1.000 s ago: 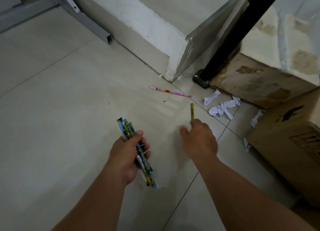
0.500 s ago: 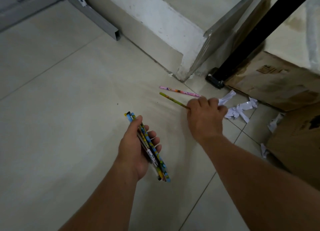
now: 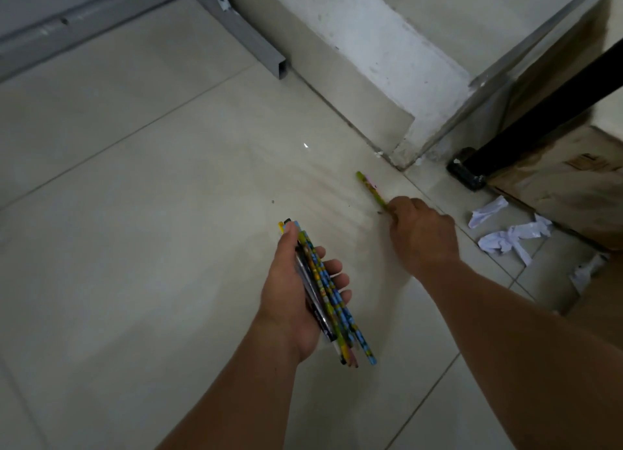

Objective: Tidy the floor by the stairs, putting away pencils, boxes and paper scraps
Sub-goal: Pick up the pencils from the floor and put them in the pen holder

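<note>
The left hand is closed around a bundle of pencils, thumb pressed across the top and fingers curled under. The bundle runs diagonally through the palm, its patterned blue, yellow and green shafts sticking out past the thumb at the far end and past the heel of the hand at the near end. A dark pen-like shaft lies among them against the palm.

The right hand, ahead and to the right of the left one, is clenched on a green pencil, which juts out from the fist up and to the left. A bit of pink shows right beside the far end of that pencil; whether it is a second pencil in the same grip or lying on the floor cannot be told.

Just right of the right hand, crumpled white paper scraps lie on the tiles, with another scrap a little farther away and a smaller one farther right. Beyond the scraps stands a cardboard box, and a black post slants down to a foot on the floor in front of it. Farther off, ahead of both hands, rises the white-edged step of the stairs, with a grey metal channel lying to its left
</note>
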